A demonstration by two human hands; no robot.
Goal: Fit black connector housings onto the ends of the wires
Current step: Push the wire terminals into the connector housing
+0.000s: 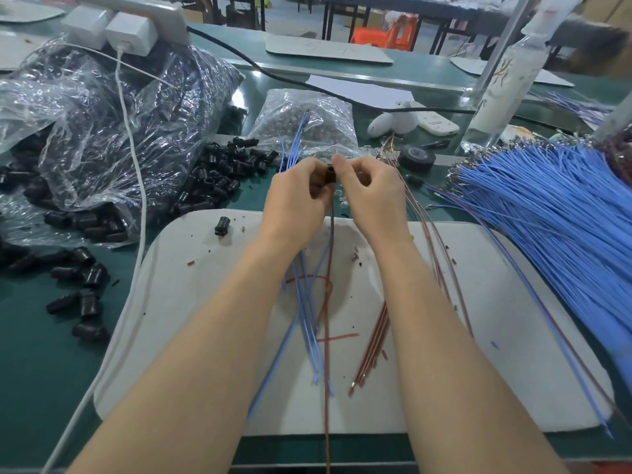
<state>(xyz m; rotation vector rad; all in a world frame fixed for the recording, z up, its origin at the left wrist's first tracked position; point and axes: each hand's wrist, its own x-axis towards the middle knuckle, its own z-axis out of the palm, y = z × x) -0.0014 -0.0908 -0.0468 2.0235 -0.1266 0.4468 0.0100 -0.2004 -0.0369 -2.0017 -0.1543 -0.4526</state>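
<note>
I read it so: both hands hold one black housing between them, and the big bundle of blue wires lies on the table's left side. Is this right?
Not quite. The head view shows the bundle of blue wires on the right side of the table, not the left. The rest stands: the left hand and right hand hold one black housing between them.

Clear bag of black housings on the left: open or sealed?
Open. Black connector housings lie loose on the green table beside the bag, spilled past the plastic, not contained inside it.
</note>
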